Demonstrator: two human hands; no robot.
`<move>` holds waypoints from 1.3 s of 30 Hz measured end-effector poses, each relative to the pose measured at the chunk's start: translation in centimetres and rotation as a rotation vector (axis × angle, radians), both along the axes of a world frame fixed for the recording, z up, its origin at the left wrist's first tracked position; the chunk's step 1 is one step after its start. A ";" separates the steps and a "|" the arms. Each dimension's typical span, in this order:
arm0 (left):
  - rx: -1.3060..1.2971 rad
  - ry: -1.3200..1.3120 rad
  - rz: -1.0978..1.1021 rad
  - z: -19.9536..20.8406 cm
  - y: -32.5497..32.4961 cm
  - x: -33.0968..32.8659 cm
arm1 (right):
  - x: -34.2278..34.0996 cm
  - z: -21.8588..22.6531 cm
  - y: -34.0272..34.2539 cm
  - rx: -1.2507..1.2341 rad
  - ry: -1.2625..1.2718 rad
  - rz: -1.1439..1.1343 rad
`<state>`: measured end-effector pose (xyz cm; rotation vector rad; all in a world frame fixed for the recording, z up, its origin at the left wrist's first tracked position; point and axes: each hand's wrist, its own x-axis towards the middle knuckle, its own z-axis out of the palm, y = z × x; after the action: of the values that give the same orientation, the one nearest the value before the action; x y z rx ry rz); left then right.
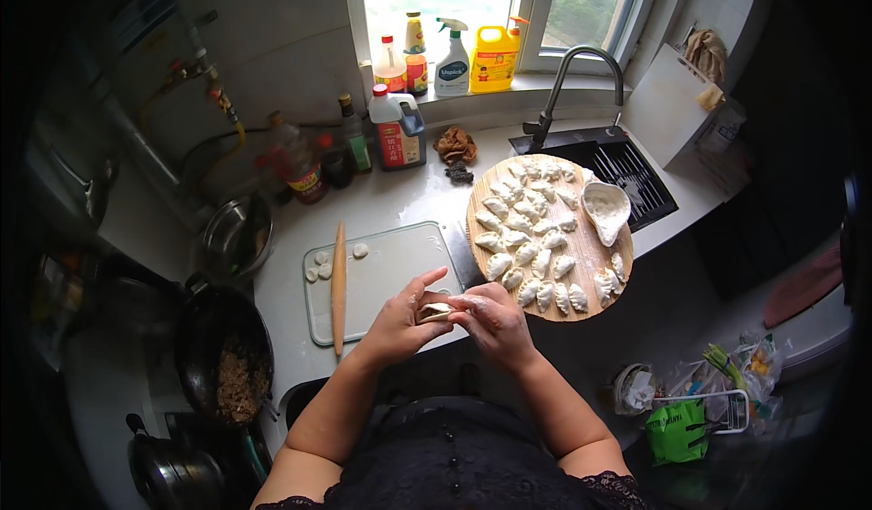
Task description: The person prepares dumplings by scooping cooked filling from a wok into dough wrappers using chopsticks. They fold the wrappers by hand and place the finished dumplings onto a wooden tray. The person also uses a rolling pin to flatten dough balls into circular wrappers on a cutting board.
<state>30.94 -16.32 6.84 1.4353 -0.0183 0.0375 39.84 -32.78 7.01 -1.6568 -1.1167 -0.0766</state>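
Observation:
Between my two hands is a partly folded dumpling (435, 311), its dark filling showing at the opening. My left hand (406, 315) cups it, fingers curled round the wrapper. With floury fingertips my right hand (495, 321) pinches the wrapper's edge. Just left of my hands a pale cutting board (391, 251) lies on the counter, bearing a wooden rolling pin (340, 287) and several small dough pieces (323, 258). To the right, a round wooden board (590, 278) carries rows of pleated dumplings (516, 237) and a white bowl of flour (606, 211).
A wok (202, 342) with brown filling stands left, near a steel bowl (238, 235). Bottles, including a dark vinegar jug (398, 130), line the back. Behind the round board are a black sink (643, 178) and a faucet (581, 51). Bags hang on a rack (740, 410) lower right.

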 end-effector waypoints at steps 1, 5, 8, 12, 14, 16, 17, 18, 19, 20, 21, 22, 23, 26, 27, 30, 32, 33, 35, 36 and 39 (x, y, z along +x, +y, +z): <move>0.016 -0.012 0.001 -0.2 0.1 -0.1 | -0.1 0.2 0.1 0.002 -0.005 0.018; 0.113 0.018 -0.059 0.0 0.2 -0.4 | 0.0 -0.3 0.1 -0.018 -0.138 0.015; 0.196 0.032 -0.055 0.4 0.1 -0.8 | 0.0 0.1 -0.1 -0.035 -0.137 0.067; 0.350 0.054 -0.047 1.0 0.1 -1.1 | -0.4 -0.1 0.2 -0.052 -0.132 0.093; 0.395 0.077 -0.043 1.2 0.0 -1.2 | -0.4 0.0 0.2 -0.105 -0.213 0.069; 0.387 0.088 -0.029 1.3 0.1 -1.3 | -0.3 -0.1 0.2 -0.079 -0.213 0.084; 0.380 0.083 -0.025 1.1 0.1 -1.4 | -0.4 -0.1 0.2 -0.066 -0.211 0.094; 0.374 0.079 -0.019 0.9 0.2 -1.5 | -0.4 0.1 0.4 -0.070 -0.210 0.116; 0.367 0.075 -0.014 0.7 0.3 -1.6 | -0.5 0.5 0.5 -0.074 -0.208 0.139; 0.396 0.102 -0.036 1.0 0.3 -1.5 | -0.6 0.6 0.6 -0.080 -0.207 0.155; 0.425 0.130 -0.058 1.7 0.3 -1.5 | -0.5 0.5 0.6 -0.093 -0.225 0.138; 0.454 0.157 -0.079 2.0 0.3 -1.4 | -0.5 0.3 0.6 -0.107 -0.243 0.122; 0.409 0.149 -0.056 2.0 0.2 -1.4 | -0.4 0.1 0.7 -0.118 -0.263 0.109; 0.255 0.119 0.027 1.0 0.2 -1.5 | -0.5 -0.4 0.4 -0.024 -0.058 0.010; 0.191 0.105 0.065 0.5 0.3 -1.5 | -0.6 -0.3 0.4 -0.010 0.006 0.019; 0.173 0.020 0.135 0.2 -0.1 -1.7 | -1.3 0.8 0.5 0.013 0.166 0.060; 0.257 -0.019 0.142 0.4 -0.3 -1.7 | -0.7 0.0 0.8 0.007 0.013 0.078; 0.319 -0.023 0.131 1.0 -0.4 -1.7 | -0.5 -0.3 0.8 0.003 -0.064 0.086; 0.302 -0.012 0.125 1.0 -0.4 -1.7 | -0.3 -0.2 0.8 0.017 -0.122 0.054; 0.223 0.003 0.130 0.4 -0.4 -1.6 | -0.4 -0.1 0.8 0.023 -0.122 0.037; 0.084 0.014 0.165 -1.1 -0.6 -1.6 | -0.7 0.8 0.9 0.041 -0.094 0.018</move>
<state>29.36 -16.90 5.72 1.5179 0.1115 0.1636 39.10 -31.92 7.81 -1.6204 -1.1935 -0.1661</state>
